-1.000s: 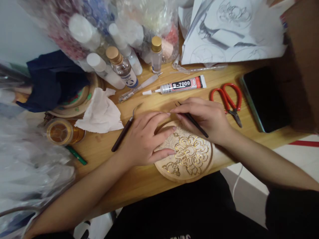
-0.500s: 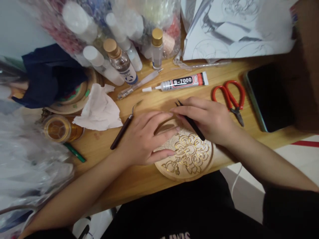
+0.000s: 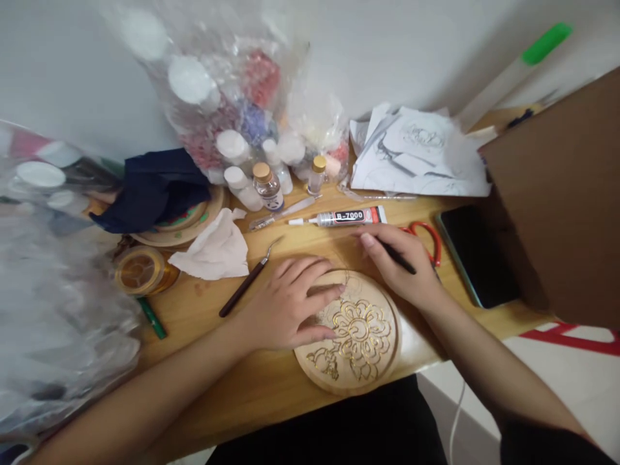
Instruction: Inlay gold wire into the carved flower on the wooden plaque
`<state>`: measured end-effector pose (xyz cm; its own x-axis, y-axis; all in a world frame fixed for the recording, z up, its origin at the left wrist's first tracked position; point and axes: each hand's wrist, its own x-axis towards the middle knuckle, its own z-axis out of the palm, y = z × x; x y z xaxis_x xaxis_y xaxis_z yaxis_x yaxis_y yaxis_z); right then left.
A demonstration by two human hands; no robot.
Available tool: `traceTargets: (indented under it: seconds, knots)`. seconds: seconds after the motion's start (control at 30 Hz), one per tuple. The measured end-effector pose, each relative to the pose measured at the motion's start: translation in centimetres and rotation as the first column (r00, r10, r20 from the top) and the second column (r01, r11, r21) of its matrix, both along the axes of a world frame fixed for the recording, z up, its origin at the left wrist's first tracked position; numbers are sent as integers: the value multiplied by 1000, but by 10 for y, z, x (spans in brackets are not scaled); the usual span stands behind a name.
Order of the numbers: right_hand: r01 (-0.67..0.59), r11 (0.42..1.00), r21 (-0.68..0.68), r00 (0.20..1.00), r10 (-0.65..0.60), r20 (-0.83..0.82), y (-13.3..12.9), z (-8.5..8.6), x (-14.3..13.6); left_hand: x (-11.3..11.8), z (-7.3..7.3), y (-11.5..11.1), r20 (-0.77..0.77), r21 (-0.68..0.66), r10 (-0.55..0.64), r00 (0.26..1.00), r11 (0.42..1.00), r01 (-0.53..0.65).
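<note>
My left hand (image 3: 285, 307) lies with fingers spread over the left part of a round wooden disc (image 3: 380, 294). A flower outlined in gold wire (image 3: 359, 329) covers much of the disc, with a smaller gold motif (image 3: 323, 363) at its lower left. Beyond the disc's upper right edge, my right hand (image 3: 404, 268) is closed on black tweezers (image 3: 401, 258); their tips are blurred. Just past that hand lies a B-7000 glue tube (image 3: 334, 218). A dark-handled tool with a bent metal tip (image 3: 245, 287) rests left of my left hand.
Red-handled pliers (image 3: 433, 242) lie partly behind my right hand, beside a phone (image 3: 477, 258) and a cardboard box (image 3: 557, 194). Crumpled tissue (image 3: 216, 248), a gold wire spool (image 3: 140, 270), a green pen (image 3: 152, 318), small bottles (image 3: 267, 187) and sketches (image 3: 416, 155) surround the work.
The view has tilted up, showing more wall and the box. My right hand with the tweezers has drawn away from my left fingers and off the disc. My left hand stays on it.
</note>
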<state>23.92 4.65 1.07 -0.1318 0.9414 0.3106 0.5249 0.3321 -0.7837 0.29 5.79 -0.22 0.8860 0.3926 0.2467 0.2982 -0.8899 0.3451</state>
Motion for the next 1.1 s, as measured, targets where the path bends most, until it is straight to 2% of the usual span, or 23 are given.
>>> traceTargets:
  seconds: [0.13, 0.2, 0.47, 0.7, 0.93, 1.1]
  knots:
    - [-200, 977, -79, 980, 198, -27, 4, 0, 2, 0, -1, 0, 8, 5, 14, 1000, 1000, -14]
    - [-236, 963, -128, 970, 226, -89, 5, -2, 2, 0, -1, -1, 15, 3, 14, 1000, 1000, -14]
    - [-209, 956, -205, 969, 174, -176, 6, -15, 2, 1, -3, -1, 27, 19, 12, 1000, 1000, -13]
    - [-186, 959, -213, 977, 158, -141, 7, -15, -1, 1, -4, -1, 29, 41, 6, 1000, 999, -7]
    - [-246, 938, -245, 944, 173, -282, 4, -15, 0, 2, -2, -1, 2, 78, -2, 1000, 997, 2]
    - [-187, 953, -237, 962, 129, -240, 5, -16, 0, 2, -2, -1, -14, 111, -17, 1000, 994, 19]
